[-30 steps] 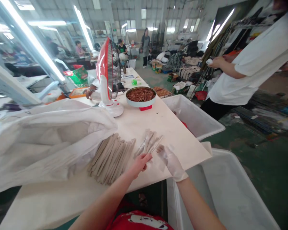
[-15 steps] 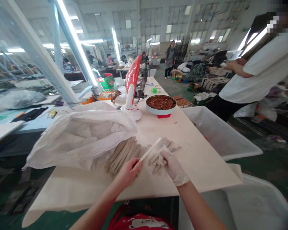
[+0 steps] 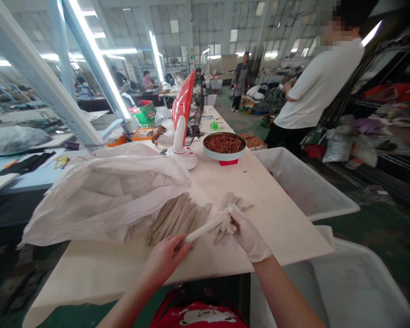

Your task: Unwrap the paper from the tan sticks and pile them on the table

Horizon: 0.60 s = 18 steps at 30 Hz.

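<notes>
Beige: one strip point(image 3: 205, 229), left hand point(image 3: 166, 259), right hand point(image 3: 248, 234).

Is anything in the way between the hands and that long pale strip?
Nothing visible. The left hand and the gloved right hand both grip the strip, one at each end, near the stack of strips on the table.

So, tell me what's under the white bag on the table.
A stack of pale strips pokes out from beneath the near edge of the white bag, on the table. Their far ends, and anything else under it, are covered.
</notes>
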Tool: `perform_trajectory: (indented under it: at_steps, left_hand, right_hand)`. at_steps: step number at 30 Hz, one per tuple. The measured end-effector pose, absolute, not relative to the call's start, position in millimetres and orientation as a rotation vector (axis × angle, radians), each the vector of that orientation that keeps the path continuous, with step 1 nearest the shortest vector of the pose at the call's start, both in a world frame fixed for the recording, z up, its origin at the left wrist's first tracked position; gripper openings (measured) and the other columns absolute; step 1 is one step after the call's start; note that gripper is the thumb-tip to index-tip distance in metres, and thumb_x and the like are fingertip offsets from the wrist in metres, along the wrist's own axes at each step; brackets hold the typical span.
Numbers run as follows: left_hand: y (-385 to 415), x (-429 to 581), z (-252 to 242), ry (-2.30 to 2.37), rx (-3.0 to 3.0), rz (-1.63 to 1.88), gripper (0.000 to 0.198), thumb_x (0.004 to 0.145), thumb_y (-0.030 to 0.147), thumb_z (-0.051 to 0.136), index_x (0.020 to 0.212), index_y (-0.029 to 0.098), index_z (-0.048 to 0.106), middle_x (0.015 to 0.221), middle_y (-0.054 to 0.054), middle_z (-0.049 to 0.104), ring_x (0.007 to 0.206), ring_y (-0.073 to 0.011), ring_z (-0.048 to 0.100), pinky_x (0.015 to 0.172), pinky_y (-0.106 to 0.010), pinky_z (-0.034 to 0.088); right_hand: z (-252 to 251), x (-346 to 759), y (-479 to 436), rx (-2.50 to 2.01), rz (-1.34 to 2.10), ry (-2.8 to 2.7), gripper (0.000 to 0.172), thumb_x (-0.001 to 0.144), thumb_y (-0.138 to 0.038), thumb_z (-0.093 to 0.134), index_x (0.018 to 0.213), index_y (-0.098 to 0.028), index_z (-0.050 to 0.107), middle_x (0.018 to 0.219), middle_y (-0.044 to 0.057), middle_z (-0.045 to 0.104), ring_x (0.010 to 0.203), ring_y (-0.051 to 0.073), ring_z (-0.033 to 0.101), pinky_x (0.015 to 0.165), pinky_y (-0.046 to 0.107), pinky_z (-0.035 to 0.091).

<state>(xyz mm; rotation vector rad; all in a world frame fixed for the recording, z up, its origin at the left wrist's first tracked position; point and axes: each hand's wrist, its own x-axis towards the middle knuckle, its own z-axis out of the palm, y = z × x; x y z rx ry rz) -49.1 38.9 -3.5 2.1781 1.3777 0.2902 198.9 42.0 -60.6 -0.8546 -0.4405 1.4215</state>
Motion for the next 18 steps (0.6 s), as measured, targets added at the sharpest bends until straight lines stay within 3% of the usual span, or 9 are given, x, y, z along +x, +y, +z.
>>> perform_trajectory:
  at_steps: [11, 14, 16, 18]
  left_hand:
    - [28, -15, -11, 1.423, 2.181, 0.322, 0.037, 0.085, 0.042, 0.047, 0.111, 0.021, 0.063, 0.107, -0.009, 0.066, 0.099, -0.0247, 0.059, 0.086, -0.032, 0.041]
    - [27, 2, -18, 1.26, 1.882, 0.291, 0.043, 0.083, 0.042, 0.046, 0.115, 0.015, 0.056, 0.087, -0.007, 0.066, 0.08, -0.0203, 0.06, 0.071, -0.029, 0.045]
    - [28, 9, -24, 1.177, 1.687, 0.276, 0.048, 0.084, 0.043, 0.04, 0.12, 0.012, 0.049, 0.067, 0.0, 0.058, 0.058, -0.0158, 0.053, 0.054, -0.025, 0.04]
    - [30, 14, -32, 1.169, 1.623, 0.382, 0.046, 0.084, 0.046, 0.038, 0.114, 0.013, 0.048, 0.057, 0.005, 0.047, 0.049, -0.0126, 0.042, 0.048, -0.023, 0.033]
  right_hand:
    - [-51, 189, 8, -1.251, 1.25, -0.893, 0.033, 0.067, -0.049, 0.07, 0.061, -0.018, 0.06, 0.059, 0.0, 0.061, 0.053, 0.013, 0.049, 0.051, 0.026, 0.036]
    - [-63, 176, 1, -1.295, 1.256, -0.86, 0.03, 0.065, -0.046, 0.072, 0.073, -0.019, 0.064, 0.071, 0.001, 0.066, 0.065, 0.016, 0.057, 0.062, 0.029, 0.044]
    - [-68, 174, -1, -1.292, 1.164, -0.841, 0.029, 0.065, -0.045, 0.073, 0.08, -0.022, 0.065, 0.08, 0.002, 0.068, 0.076, 0.019, 0.06, 0.069, 0.032, 0.047]
    - [-69, 179, 4, -1.269, 1.085, -0.875, 0.024, 0.067, -0.046, 0.071, 0.077, -0.025, 0.066, 0.076, 0.0, 0.068, 0.079, 0.021, 0.061, 0.067, 0.033, 0.049]
